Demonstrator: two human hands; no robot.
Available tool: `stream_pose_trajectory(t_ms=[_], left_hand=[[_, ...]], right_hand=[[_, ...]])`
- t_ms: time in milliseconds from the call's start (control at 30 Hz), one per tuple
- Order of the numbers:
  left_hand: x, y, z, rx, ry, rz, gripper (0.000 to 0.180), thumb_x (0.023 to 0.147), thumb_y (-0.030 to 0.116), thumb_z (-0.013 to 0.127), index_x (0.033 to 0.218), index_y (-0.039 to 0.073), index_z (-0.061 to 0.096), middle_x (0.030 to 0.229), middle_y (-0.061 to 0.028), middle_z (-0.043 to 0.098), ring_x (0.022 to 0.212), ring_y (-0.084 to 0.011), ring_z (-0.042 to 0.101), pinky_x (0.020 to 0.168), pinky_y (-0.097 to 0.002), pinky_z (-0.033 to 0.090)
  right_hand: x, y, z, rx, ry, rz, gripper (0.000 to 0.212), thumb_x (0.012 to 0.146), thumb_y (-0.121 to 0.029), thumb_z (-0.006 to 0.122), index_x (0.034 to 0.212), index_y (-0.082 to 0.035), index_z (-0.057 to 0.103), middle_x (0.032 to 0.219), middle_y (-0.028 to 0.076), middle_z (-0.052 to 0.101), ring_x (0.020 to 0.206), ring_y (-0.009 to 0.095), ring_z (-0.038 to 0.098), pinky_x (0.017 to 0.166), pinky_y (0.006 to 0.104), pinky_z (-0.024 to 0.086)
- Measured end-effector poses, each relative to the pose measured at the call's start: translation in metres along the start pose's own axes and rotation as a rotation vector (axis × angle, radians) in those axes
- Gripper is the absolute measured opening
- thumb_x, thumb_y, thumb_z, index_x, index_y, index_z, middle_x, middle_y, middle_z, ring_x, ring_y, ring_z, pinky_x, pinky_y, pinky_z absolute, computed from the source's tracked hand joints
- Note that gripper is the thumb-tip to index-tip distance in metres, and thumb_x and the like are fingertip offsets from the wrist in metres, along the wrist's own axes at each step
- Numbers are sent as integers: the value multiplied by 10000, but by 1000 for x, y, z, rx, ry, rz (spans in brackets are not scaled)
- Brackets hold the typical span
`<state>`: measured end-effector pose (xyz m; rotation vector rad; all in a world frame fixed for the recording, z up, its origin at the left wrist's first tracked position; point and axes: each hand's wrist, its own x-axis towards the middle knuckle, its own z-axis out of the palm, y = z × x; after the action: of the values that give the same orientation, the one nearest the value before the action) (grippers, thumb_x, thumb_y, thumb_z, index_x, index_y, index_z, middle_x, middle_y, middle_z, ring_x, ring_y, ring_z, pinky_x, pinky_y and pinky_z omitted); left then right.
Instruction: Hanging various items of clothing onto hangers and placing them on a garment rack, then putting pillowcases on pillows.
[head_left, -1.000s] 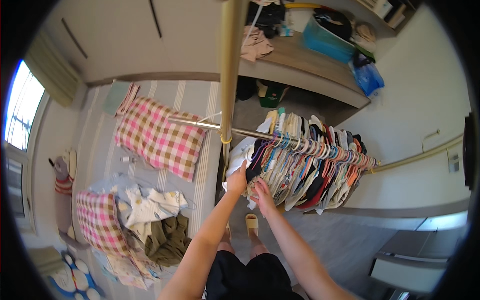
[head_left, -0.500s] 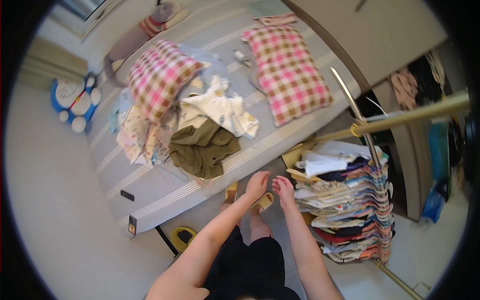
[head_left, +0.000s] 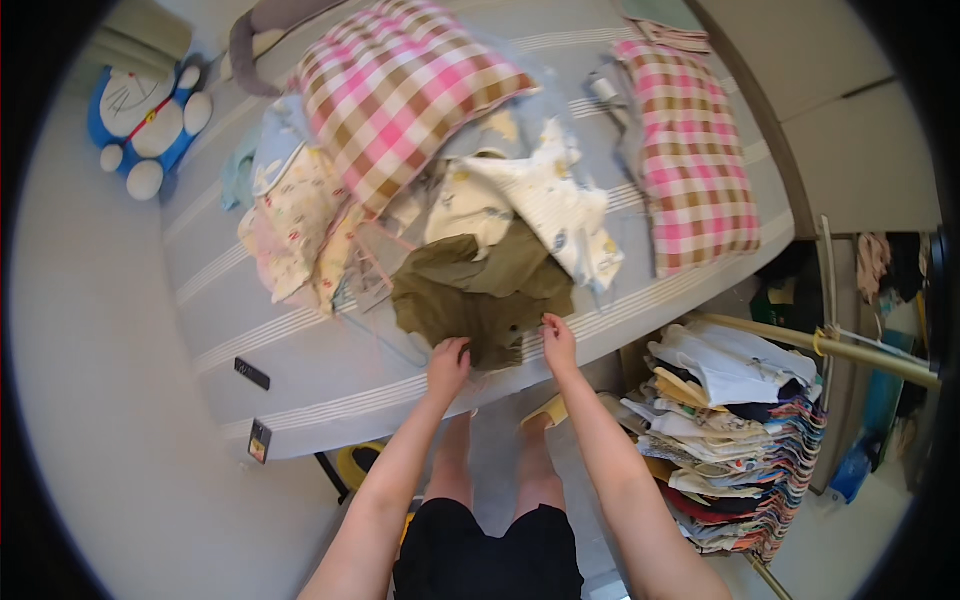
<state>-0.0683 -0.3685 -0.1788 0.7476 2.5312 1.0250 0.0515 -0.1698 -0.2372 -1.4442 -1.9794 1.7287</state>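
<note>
My left fingers (head_left: 458, 345) and right fingers (head_left: 551, 322) curl partway at the olive garment (head_left: 480, 290), near the bed's (head_left: 300, 385) edge, room leftward; whether they grip cloth, I can't tell.

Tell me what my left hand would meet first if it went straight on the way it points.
Most likely the olive-green garment on the bed, directly ahead of the left hand; I can't tell whether they already touch.
</note>
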Motion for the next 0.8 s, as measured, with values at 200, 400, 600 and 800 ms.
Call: stream_pose_trajectory(t_ms=[200,400,600,800], left_hand=[[-7,-66,-28,-93,122,-236,265,780,66,585,1042,33,558,1019,-162,565,939,-355,531,789,-408,430],[-5,-147,-58,106,382,-462,259,778,79,589,1023,22,530,959,-167,551,933,-368,519,833,-431,402],[48,-103,-7,-268,134,-366,285,779,94,604,1037,14,517,1006,-180,565,889,-358,546,761,-421,439],[56,-138,-4,-606,288,-945,288,816,149,608,1057,40,494,875,-81,580,790,-208,589,659,-355,472]], right_hand=[[-20,-53,88,-166,109,-308,256,840,-93,560,1074,10,585,984,150,620,882,212,610,765,285,480],[-46,-89,159,-422,-227,-325,521,772,-277,649,1181,9,502,1116,234,549,1019,347,555,859,378,453],[-29,-57,128,-702,-127,-282,366,756,-222,564,1029,19,523,754,244,616,679,424,588,635,486,480],[-34,-72,110,558,240,138,128,910,-59,411,1033,-31,432,747,68,552,598,116,552,558,242,489]])
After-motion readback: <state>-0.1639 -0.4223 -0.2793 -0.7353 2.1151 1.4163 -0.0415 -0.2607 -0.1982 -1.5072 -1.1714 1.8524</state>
